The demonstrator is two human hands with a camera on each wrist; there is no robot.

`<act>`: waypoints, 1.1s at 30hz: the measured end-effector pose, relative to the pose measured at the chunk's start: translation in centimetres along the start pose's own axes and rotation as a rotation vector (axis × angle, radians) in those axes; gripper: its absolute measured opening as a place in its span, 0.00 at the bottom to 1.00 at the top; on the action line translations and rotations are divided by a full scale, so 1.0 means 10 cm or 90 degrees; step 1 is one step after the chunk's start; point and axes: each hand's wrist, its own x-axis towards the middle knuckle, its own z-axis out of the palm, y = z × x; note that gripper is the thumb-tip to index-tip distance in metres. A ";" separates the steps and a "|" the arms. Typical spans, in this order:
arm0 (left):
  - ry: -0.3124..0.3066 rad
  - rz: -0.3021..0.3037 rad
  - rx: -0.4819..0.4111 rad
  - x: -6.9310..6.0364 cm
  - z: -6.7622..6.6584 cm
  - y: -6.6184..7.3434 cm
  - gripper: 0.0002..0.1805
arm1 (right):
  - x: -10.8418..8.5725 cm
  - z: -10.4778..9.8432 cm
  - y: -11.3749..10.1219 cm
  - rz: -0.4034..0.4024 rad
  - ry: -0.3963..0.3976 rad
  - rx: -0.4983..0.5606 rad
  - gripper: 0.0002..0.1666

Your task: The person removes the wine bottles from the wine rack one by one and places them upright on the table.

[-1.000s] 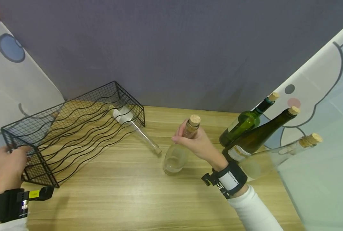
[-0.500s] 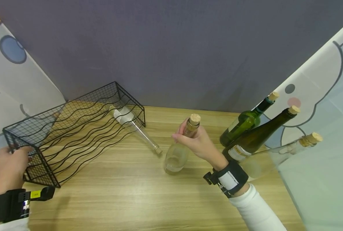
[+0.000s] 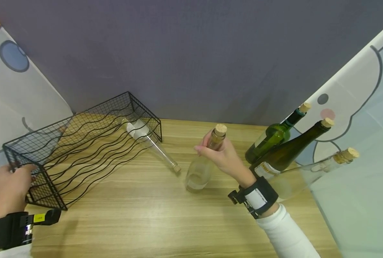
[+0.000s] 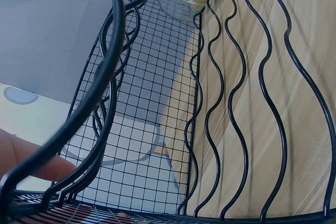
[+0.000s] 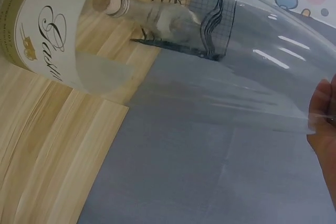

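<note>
In the head view my left hand (image 3: 12,182) grips the near-left end of a black wire wine rack (image 3: 53,188); a finger (image 4: 55,169) shows beside its wires in the left wrist view. My right hand (image 3: 222,154) holds a clear, corked wine bottle (image 3: 198,173) by the neck, cork up and slightly tilted. Its pale label (image 5: 50,35) shows in the right wrist view. I cannot tell whether its base touches the table. Another clear corked bottle (image 3: 159,150) lies in the rack's far right end, its neck pointing out towards the front.
To the right stand a green bottle (image 3: 276,134), a dark brown-green bottle (image 3: 289,148) and a clear bottle (image 3: 294,182), all corked. They are on the wooden table (image 3: 140,222). A grey panel (image 3: 191,64) rises behind, with printed sheets at both sides.
My right hand and the bottle it holds have shifted slightly to the right and upward in the head view. My left hand and the rack stay nearly where they were.
</note>
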 end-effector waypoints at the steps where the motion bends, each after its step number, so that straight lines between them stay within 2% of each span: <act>1: -0.001 0.000 0.001 0.00 0.00 0.00 0.41 | 0.00 -0.01 0.01 0.000 0.005 -0.002 0.10; 6: 0.003 0.002 0.004 0.01 0.00 -0.01 0.41 | 0.03 -0.08 0.04 0.004 0.025 -0.011 0.09; 10: 0.007 0.002 0.003 0.03 0.01 -0.02 0.40 | 0.02 -0.15 0.05 0.026 0.045 -0.032 0.09; 20: 0.007 0.000 0.007 0.03 0.00 -0.01 0.40 | 0.03 -0.34 0.11 0.058 0.116 -0.076 0.10; 33: 0.005 0.005 0.006 0.03 0.00 -0.01 0.40 | 0.01 -0.61 0.19 0.053 0.188 -0.109 0.11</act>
